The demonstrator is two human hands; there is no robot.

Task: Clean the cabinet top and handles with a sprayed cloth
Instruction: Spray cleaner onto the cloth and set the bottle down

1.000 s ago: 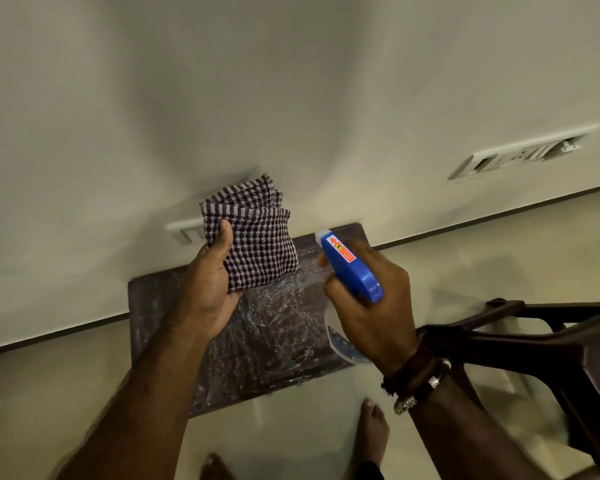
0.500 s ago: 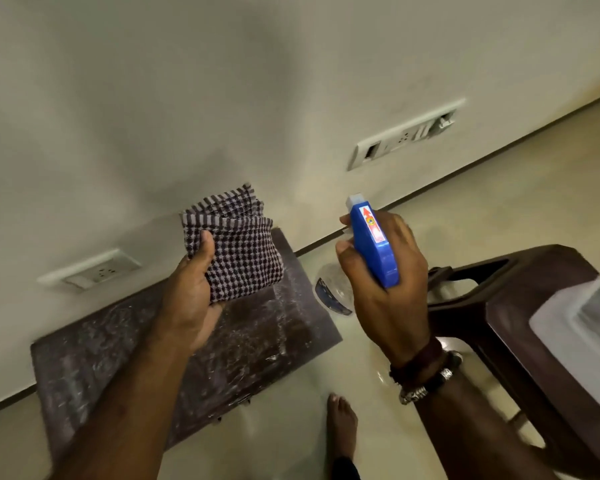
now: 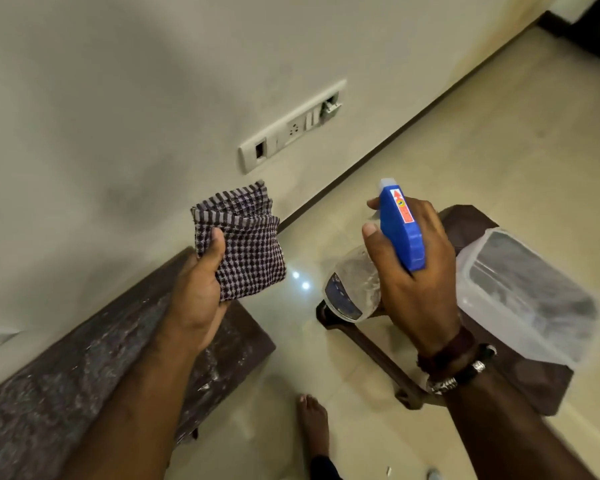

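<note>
Checked purple-and-grey cloth (image 3: 245, 247), folded thick, gripped in the left hand (image 3: 201, 292), thumb pressed across the front face and fingers curled behind, held up in the air above the right end of the cabinet top (image 3: 84, 368). Dark brown cabinet top, streaked with pale smears, set against the cream wall (image 3: 118, 98) and running from the lower left corner toward the middle. Blue trigger head of the spray bottle (image 3: 400, 230) clamped in the right hand (image 3: 413, 271), fingers wrapped round the neck, forefinger curved in front, nozzle pointed up and away, with a red arrow label on the top side. Clear bottle body hanging below the hand, tilted toward the cloth but well apart from it. Dark bracelets (image 3: 458, 365) on the right wrist. Brown plastic stool (image 3: 465, 223) beneath the right hand, carrying a translucent plastic container (image 3: 527, 299). White switch and socket plate (image 3: 291, 128) on the wall above the cloth. Glossy beige tiled floor (image 3: 465, 150) with two small light reflections between cloth and bottle. Bare foot (image 3: 314, 420) near the bottom edge, between the cabinet and the stool. Cabinet handles not clearly visible from this angle.
</note>
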